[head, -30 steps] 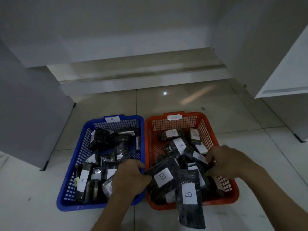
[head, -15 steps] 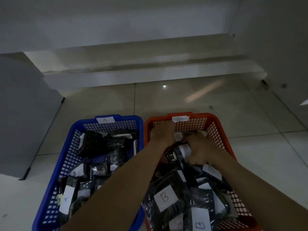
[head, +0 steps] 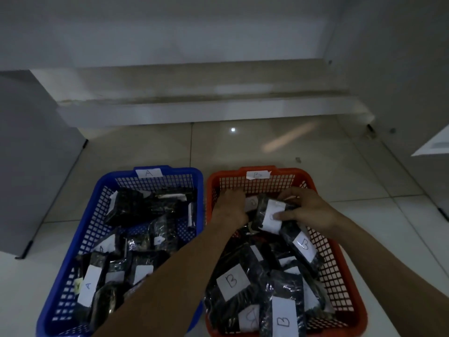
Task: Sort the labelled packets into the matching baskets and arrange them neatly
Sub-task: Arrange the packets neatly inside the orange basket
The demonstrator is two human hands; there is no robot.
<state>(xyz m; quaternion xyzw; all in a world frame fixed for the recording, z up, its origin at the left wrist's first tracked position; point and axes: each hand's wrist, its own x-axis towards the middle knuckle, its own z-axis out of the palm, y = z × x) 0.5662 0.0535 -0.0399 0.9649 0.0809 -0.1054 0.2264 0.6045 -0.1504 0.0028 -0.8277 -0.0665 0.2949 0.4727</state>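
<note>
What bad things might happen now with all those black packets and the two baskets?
1. The black plastic packet with a white label, gripped by the right hand at the far end of the orange mesh basket, could slip and land crooked.
2. The left hand is pressed among the packets; shifting them might bury labels.
3. The light is dim, so a letter could be misread and a packet land in the blue mesh basket.

You are looking down at a floor of large pale glossy tiles with thin dark grout lines, dimly lit, where a small bright spot of light and a soft streak reflect. Ahead of you a low white step runs along the base of a plain white wall. A grey cabinet panel stands at your left, and a white panel edge juts in at your right.
</note>
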